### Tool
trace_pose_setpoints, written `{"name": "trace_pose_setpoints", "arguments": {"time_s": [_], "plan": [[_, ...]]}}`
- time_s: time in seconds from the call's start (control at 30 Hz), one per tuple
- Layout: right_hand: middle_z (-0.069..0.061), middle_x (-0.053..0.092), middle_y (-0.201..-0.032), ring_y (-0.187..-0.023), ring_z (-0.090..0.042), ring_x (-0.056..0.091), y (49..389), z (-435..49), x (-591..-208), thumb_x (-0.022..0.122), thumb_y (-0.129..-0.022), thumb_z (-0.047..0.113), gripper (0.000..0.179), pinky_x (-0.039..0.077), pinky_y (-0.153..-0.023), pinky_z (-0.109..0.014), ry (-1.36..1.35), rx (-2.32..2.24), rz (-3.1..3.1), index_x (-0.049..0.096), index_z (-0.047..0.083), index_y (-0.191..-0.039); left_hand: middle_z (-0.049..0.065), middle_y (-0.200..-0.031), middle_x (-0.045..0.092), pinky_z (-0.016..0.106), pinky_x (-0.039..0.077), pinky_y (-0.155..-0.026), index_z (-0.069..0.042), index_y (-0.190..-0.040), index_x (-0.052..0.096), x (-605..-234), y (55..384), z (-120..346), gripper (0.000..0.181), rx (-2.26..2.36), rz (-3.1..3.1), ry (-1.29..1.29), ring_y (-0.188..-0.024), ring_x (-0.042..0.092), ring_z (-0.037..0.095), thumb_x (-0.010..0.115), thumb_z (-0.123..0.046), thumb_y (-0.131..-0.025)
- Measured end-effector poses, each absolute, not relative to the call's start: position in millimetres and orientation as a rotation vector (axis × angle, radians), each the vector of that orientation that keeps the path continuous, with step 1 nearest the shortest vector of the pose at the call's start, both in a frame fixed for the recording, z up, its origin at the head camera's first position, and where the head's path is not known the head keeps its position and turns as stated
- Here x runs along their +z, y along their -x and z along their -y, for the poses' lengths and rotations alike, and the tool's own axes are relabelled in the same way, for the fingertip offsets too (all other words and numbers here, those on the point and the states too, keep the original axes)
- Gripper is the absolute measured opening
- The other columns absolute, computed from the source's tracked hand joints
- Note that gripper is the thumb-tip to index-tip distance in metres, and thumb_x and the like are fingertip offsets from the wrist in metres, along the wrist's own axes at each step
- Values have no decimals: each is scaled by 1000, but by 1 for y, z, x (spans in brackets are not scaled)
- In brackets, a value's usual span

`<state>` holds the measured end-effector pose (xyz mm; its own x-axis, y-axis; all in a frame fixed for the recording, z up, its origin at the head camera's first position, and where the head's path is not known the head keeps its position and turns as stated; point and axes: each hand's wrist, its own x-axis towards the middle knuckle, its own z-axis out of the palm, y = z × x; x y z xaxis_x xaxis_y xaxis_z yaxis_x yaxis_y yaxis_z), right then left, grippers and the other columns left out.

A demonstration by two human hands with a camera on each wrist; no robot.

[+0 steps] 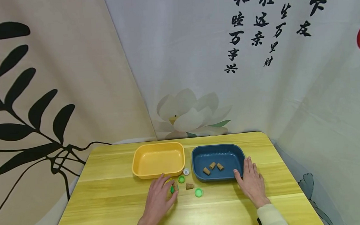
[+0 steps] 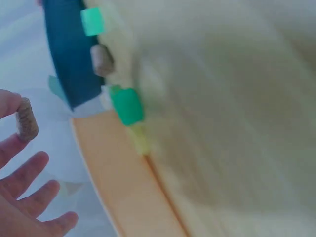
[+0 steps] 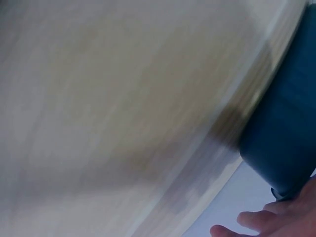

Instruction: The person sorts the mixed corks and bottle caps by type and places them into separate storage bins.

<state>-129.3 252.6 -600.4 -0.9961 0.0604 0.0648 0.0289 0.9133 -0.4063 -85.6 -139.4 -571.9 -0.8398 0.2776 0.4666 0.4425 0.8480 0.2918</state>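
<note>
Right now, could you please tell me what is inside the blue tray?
Three corks lie in the blue tray; the right hand covers part of its near-right corner, hiding what is beneath.

The left grip point(image 1: 157, 200) is set in a pinch: the thumb opposes the index finger, while the remaining three fingers fan apart. The right grip point(image 1: 252, 184) has its fingers extended forward, near one another, with its thumb set apart toward the left. Both arms enter at the lower edge of the head view; the right wrist emerges from a pale sleeve point(image 1: 272, 216).
</note>
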Motion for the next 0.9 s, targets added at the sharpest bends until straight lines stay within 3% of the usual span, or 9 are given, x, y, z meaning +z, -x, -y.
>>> {"name": "trace_pose_setpoints", "arguments": {"time_s": [0.43,0.9], "plan": [[-29,14,-168,-150,-54,21,129,-251,-602,38,-107,60,89,26,-109,-79,58,621,2965,19,-9,-160,11,-137,65,64,42,-110,-14,-123,73,-546,110,85,39,-671,2499,616,-136,54,38,81,-32,-89],[-27,8,-169,-151,-54,17,129,-252,-602,37,-108,58,88,23,-111,-79,72,643,2990,14,-8,-161,7,-144,60,57,41,-114,-16,-135,68,-546,154,39,41,-509,2595,713,-139,50,34,69,-38,-100]]}}
